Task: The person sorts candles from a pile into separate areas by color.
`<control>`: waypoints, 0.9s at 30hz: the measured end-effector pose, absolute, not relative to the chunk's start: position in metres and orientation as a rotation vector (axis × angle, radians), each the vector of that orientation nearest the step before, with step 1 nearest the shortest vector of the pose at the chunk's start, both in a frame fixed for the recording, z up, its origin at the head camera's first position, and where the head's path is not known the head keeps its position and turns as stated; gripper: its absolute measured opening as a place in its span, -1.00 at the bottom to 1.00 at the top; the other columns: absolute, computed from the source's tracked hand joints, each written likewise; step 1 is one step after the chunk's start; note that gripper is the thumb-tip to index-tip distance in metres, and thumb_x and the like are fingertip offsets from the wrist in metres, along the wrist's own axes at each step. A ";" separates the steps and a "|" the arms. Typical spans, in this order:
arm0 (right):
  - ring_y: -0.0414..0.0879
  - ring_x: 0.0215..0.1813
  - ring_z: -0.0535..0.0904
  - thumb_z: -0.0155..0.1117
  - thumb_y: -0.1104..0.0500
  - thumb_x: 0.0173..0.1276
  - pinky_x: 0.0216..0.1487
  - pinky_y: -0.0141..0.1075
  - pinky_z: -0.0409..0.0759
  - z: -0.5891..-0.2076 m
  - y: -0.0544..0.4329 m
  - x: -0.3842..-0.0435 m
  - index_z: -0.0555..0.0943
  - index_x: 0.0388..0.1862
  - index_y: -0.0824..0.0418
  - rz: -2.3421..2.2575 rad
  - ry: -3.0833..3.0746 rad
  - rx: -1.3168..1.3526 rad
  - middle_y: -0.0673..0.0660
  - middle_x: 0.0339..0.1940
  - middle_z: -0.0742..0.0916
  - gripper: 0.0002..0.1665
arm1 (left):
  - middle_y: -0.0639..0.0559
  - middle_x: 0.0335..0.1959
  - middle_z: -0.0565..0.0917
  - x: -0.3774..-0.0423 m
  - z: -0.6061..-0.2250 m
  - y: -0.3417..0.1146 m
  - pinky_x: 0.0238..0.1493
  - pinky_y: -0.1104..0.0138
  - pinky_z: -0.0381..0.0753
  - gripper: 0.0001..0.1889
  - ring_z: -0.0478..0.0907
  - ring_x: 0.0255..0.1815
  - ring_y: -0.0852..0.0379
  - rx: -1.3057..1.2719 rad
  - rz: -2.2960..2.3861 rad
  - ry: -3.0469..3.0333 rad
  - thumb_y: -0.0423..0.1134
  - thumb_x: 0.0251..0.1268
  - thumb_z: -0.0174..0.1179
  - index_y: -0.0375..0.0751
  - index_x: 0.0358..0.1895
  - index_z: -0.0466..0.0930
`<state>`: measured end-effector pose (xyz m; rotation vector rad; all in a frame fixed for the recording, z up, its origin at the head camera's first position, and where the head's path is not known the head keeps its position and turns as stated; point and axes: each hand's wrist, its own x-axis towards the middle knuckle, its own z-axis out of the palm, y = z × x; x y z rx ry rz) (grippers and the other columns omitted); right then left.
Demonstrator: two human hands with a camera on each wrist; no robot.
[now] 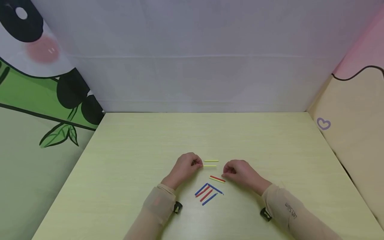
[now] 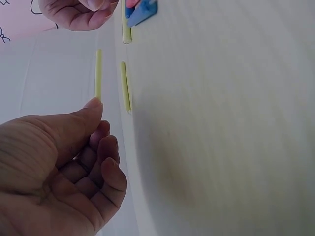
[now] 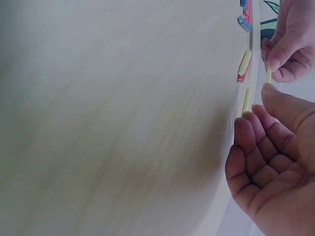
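Observation:
My left hand (image 1: 187, 166) pinches one end of a thin yellow stick (image 2: 98, 73) between thumb and fingers, its free end pointing toward the right hand. Another yellow stick (image 1: 211, 160) lies on the table just beyond it. Across from it, my right hand (image 1: 240, 171) hovers with loosely curled fingers, and nothing shows in its grasp. Close to those fingertips, a red stick (image 1: 217, 178) and a yellow stick (image 1: 216, 180) lie side by side. Nearer me are blue sticks (image 1: 209, 199) and red sticks (image 1: 206, 195), slanted in rows, with one blue stick (image 1: 215, 188) angled across their upper ends.
The pale wooden table (image 1: 135, 140) ends at a white back wall (image 1: 192, 83). Printed panels stand along its left and right sides. Dark wrist devices show at the left cuff (image 1: 160, 200) and right cuff (image 1: 270, 196).

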<state>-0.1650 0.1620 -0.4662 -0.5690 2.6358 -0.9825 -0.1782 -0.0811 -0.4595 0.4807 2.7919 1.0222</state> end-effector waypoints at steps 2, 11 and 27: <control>-0.20 -0.38 0.47 0.44 0.17 0.23 -0.29 -0.34 0.49 -0.466 0.162 -0.164 0.65 -0.38 0.08 -0.985 2.627 -0.577 -0.12 -0.49 0.59 -0.90 | 0.14 -0.45 0.55 -0.179 -0.460 -0.081 -0.30 0.35 0.45 -0.93 0.40 -0.40 0.19 0.485 1.025 2.788 -0.32 0.23 0.33 -0.12 -0.41 0.68; -0.22 -0.39 0.47 0.45 0.14 0.22 -0.30 -0.36 0.50 -0.467 0.161 -0.158 0.65 -0.37 0.08 -0.977 2.617 -0.636 -0.14 -0.49 0.59 -0.89 | 0.14 -0.43 0.55 -0.183 -0.461 -0.079 -0.26 0.33 0.46 -0.92 0.42 -0.37 0.18 0.462 1.027 2.783 -0.32 0.24 0.33 -0.09 -0.40 0.67; -0.24 -0.39 0.45 0.44 0.17 0.22 -0.28 -0.36 0.49 -0.469 0.156 -0.152 0.64 -0.37 0.07 -0.938 2.639 -0.721 -0.17 -0.49 0.57 -0.90 | 0.13 -0.46 0.55 -0.192 -0.463 -0.078 -0.28 0.33 0.44 -0.93 0.41 -0.40 0.18 0.495 1.046 2.800 -0.33 0.22 0.34 -0.12 -0.42 0.69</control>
